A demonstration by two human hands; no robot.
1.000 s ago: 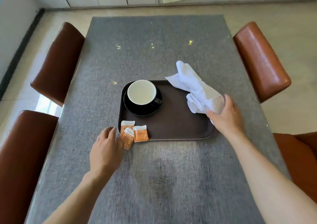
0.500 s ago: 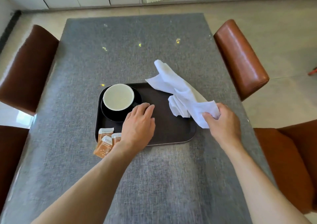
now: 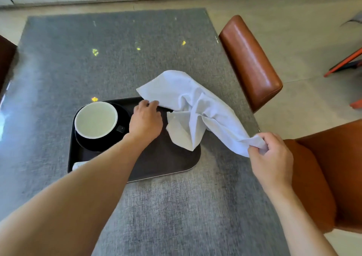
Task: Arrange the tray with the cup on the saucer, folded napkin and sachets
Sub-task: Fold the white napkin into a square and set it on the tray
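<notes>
White cloth napkin point(image 3: 193, 107) unfolded, rumpled, creased through the middle, one flap hanging down over the right half of dark tray point(image 3: 168, 167); far edge lifted off the tray and spilling past its back rim onto grey table point(image 3: 176, 212). Stretched between both hands: near right corner bunched and pinched tight in right hand point(image 3: 271, 157), fingers curled shut around it, held off the right edge of the tray above the table; far left corner under fingertips of left hand point(image 3: 146, 121), knuckles up, fingers bent down onto the cloth edge — looks like a pinch, closure on the cloth itself hidden by the hand, cannot tell for sure. Left forearm crossing the near left part of the tray, covering most of what lies there; only a sliver of a pale sachet point(image 3: 78, 164) visible at the near left corner, rest hidden. Black cup point(image 3: 96, 119) with pale inside sitting upright on black saucer point(image 3: 125, 116) at the tray's left end, handle toward the left hand, just beside the wrist, not touching the napkin. Brown leather chair point(image 3: 251, 61) at the table's right side, well apart from the tray
</notes>
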